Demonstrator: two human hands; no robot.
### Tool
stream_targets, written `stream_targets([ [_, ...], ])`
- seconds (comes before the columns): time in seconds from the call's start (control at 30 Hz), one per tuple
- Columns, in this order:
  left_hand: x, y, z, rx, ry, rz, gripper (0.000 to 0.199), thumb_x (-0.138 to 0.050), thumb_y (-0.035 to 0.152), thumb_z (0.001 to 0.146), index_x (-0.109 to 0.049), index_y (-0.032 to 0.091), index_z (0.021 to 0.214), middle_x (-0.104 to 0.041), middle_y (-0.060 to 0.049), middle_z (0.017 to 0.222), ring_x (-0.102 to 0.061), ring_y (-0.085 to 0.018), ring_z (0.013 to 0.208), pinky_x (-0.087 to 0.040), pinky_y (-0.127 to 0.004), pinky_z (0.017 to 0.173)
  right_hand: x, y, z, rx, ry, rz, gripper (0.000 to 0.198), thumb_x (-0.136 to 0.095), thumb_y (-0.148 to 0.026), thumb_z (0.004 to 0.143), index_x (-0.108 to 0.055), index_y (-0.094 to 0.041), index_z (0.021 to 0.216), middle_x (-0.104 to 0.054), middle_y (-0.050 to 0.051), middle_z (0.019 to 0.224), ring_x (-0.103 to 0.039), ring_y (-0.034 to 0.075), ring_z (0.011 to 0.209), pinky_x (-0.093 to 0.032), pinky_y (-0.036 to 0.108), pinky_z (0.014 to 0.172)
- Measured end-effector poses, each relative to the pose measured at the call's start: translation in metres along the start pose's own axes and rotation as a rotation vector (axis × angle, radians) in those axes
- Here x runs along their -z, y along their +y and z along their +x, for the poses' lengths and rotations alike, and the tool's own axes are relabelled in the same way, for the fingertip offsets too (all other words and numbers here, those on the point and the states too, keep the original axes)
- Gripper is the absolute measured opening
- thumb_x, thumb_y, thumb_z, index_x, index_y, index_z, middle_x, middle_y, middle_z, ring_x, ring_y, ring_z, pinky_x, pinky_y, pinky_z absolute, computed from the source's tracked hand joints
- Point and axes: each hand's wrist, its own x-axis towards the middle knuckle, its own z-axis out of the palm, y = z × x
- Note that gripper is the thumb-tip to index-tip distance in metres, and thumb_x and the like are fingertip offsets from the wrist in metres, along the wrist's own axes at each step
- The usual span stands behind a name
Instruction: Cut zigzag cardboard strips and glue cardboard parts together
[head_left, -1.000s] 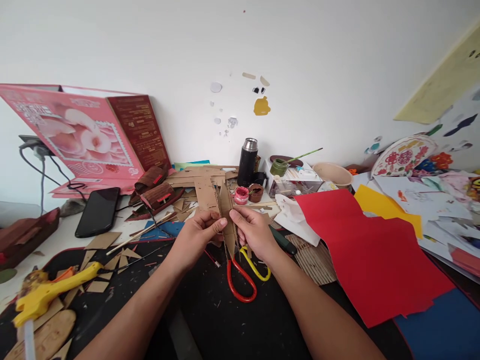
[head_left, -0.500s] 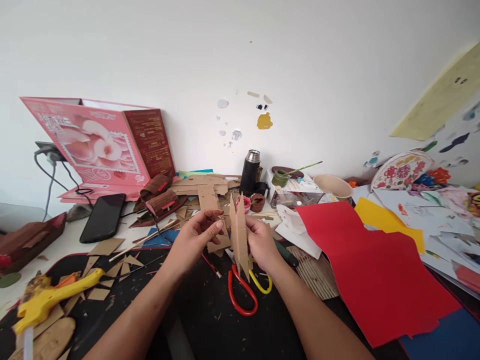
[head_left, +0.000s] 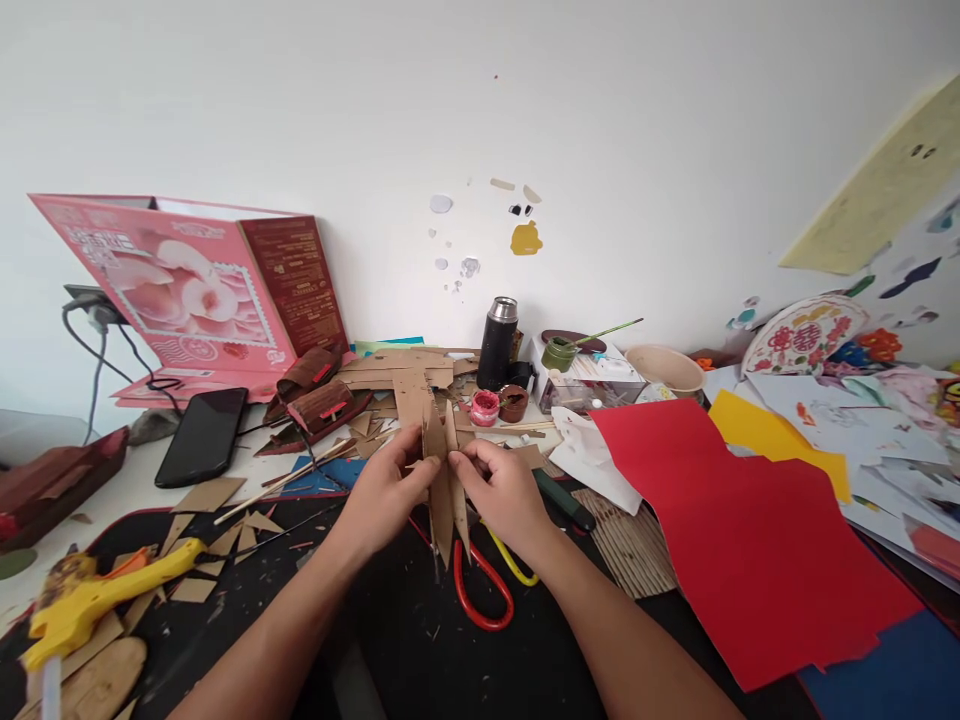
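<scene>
Narrow pointed cardboard pieces stand upright between my two hands over the black mat. My left hand pinches the left side of them, thumb toward me. On the other side, my right hand grips a slim cardboard strip between thumb and fingers. Whether the pieces are joined to each other I cannot tell. Just below them lie scissors with a red handle loop and a yellow one, their blades mostly hidden. Cardboard scraps lie behind my hands.
A yellow glue gun and offcuts lie at left, near a black phone. A black flask, paint pots and a pink box stand at the back. Red paper covers the right side.
My left hand has closed on the cardboard, which has shifted left and lower. The pieces now show apart at the top, with my right hand on the right one.
</scene>
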Motion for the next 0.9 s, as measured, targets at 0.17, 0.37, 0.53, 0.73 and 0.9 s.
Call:
stream_targets([
  [0.17, -0.001, -0.006, 0.004, -0.016, 0.125, -0.043, 0.030, -0.078, 0.035, 0.078, -0.078, 0.022, 0.105, -0.082, -0.007, 0.111, -0.073, -0.032, 0.109, -0.054, -0.038, 0.099, -0.005, -0.002, -0.003, 0.000, -0.061, 0.054, 0.027, -0.061, -0.048, 0.105, -0.067, -0.023, 0.097, -0.059, -0.001, 0.070, -0.056, 0.018, 0.063, -0.037, 0.029, 0.058],
  [0.37, -0.003, -0.007, 0.005, 0.031, 0.133, -0.141, 0.037, -0.087, 0.050, 0.076, -0.079, 0.022, 0.100, -0.082, -0.006, 0.105, -0.073, -0.029, 0.100, -0.055, -0.035, 0.091, -0.009, -0.004, -0.007, -0.053, -0.117, 0.110, 0.021, -0.060, -0.043, 0.106, -0.064, -0.024, 0.100, -0.059, -0.003, 0.066, -0.055, 0.017, 0.055, -0.035, 0.028, 0.053],
  [0.53, -0.008, -0.005, 0.005, 0.106, 0.138, -0.333, 0.042, -0.095, 0.047, 0.067, -0.080, 0.021, 0.097, -0.082, -0.005, 0.097, -0.071, -0.024, 0.089, -0.054, -0.033, 0.086, -0.009, -0.005, -0.007, -0.053, -0.127, 0.086, 0.019, -0.059, -0.041, 0.107, -0.065, -0.023, 0.103, -0.058, -0.004, 0.064, -0.054, 0.017, 0.052, -0.035, 0.028, 0.052],
  [0.73, -0.014, -0.003, 0.004, 0.136, 0.173, -0.436, 0.042, -0.097, 0.043, 0.064, -0.081, 0.020, 0.096, -0.082, -0.003, 0.091, -0.072, -0.022, 0.082, -0.055, -0.030, 0.079, -0.012, -0.005, -0.009, -0.021, -0.118, 0.102, 0.017, -0.061, -0.040, 0.105, -0.066, -0.024, 0.105, -0.058, -0.003, 0.064, -0.056, 0.018, 0.053, -0.036, 0.028, 0.052],
  [0.9, -0.015, -0.001, 0.004, 0.161, 0.182, -0.484, 0.041, -0.099, 0.041, 0.063, -0.081, 0.020, 0.093, -0.082, -0.004, 0.088, -0.073, -0.021, 0.080, -0.053, -0.028, 0.073, -0.012, -0.004, -0.009, -0.022, -0.132, 0.099, 0.017, -0.061, -0.041, 0.105, -0.063, -0.025, 0.101, -0.056, -0.004, 0.063, -0.055, 0.017, 0.051, -0.035, 0.029, 0.052],
])
